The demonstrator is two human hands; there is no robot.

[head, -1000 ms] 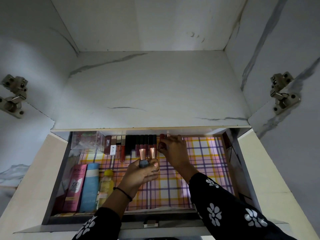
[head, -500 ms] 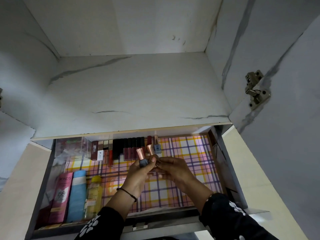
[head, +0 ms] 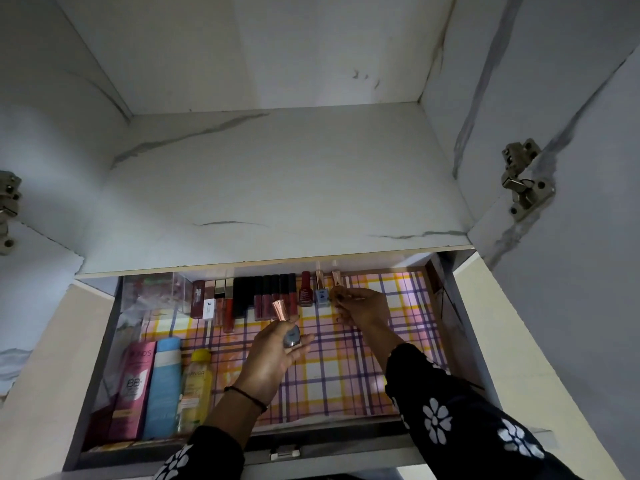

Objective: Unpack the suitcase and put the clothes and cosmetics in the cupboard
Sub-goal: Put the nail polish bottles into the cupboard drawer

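Two nail polish bottles are in the hands: right hand (head: 365, 308) pinches a rose-capped bottle (head: 336, 280) at the back row's end, left hand (head: 273, 358) grips a grey bottle (head: 292, 336). Lipsticks (head: 270, 296) and tubes (head: 162, 386) lie stowed in the drawer (head: 346, 382); clothes not in view.

Pink, yellow and purple plaid paper liner (head: 381, 368) lies flat, directly under left hand (head: 273, 358) and right hand (head: 363, 310), and spreads out on all sides of them. Silver steel door hinge (head: 524, 180) is well up and right of right hand. Second silver steel hinge (head: 8, 209), cut by the frame edge, is far up-left of left hand. Small silver metal catch (head: 284, 453) is below left hand, past the wrist. Thin black thread band (head: 247, 396) circles left wrist.
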